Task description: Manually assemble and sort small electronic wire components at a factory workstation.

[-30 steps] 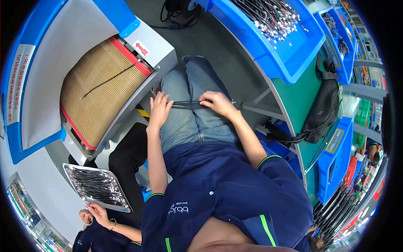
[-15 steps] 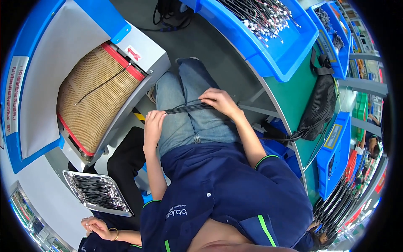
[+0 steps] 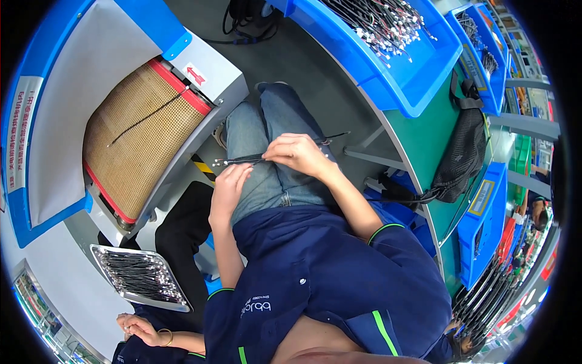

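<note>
A small bundle of thin black cables (image 3: 245,160) with tiny connectors at its ends stretches across my lap. My left hand (image 3: 229,187) pinches it near the left end, where small white tips stick out past the fingers. My right hand (image 3: 295,153) is closed round the bundle close to the left hand, its fingers covering the middle. One cable end reaches out beyond the right hand, up to the right. A single black cable (image 3: 148,117) lies on the tan mesh conveyor belt (image 3: 151,158) to my left.
A metal tray (image 3: 97,273) of black cables is at lower left, near another person's hand (image 3: 142,329). Blue bins (image 3: 418,91) with cables stand on the green table (image 3: 400,130) at right. A black mesh bag (image 3: 458,164) lies there too.
My right hand has moved left along the bundle, toward my left hand. The left hand has shifted slightly right and down, and connector ends now show past it.
</note>
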Demonstrator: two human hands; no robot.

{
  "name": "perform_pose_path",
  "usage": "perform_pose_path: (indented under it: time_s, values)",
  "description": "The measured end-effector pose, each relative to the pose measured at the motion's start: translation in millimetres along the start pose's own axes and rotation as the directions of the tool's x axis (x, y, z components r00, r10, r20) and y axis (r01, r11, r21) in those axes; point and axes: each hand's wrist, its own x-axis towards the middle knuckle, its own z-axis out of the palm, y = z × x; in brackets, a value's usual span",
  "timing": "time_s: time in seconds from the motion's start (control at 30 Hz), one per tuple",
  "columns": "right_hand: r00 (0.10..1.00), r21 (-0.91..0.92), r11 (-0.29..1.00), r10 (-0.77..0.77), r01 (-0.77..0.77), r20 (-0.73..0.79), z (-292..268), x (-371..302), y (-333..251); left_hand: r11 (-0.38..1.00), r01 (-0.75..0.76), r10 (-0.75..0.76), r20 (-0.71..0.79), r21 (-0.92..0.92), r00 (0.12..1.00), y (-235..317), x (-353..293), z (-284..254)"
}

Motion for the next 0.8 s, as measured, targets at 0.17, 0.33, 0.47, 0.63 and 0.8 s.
perform_pose_path:
  time_s: [0.17,0.33,0.47,0.63,0.8]
  values:
    - [0.982,-0.084,0.981,-0.167,0.175,0.090,4.5,7.0,-14.8,0.998,0.066,-0.063,0.126,-0.023,0.990,17.2,2.1,-7.1]
    - [0.991,-0.035,0.993,-0.113,0.116,0.074,7.1,7.3,-12.7,0.988,0.084,-0.076,0.067,-0.132,0.995,19.3,0.8,-8.3]
    - [0.996,0.014,0.997,-0.073,0.073,0.056,8.3,7.0,-12.1,0.951,-0.223,0.239,-0.051,0.214,0.970,6.9,-0.6,-8.9]
    - [0.989,0.032,0.989,-0.146,0.145,0.018,5.7,6.2,-12.9,0.992,-0.123,0.122,0.013,0.026,0.992,9.9,-2.2,-11.6]
    - [0.976,-0.071,0.974,-0.211,0.215,0.054,1.1,6.8,-16.0,0.986,-0.166,0.165,0.025,0.018,0.986,9.7,-2.6,-10.3]
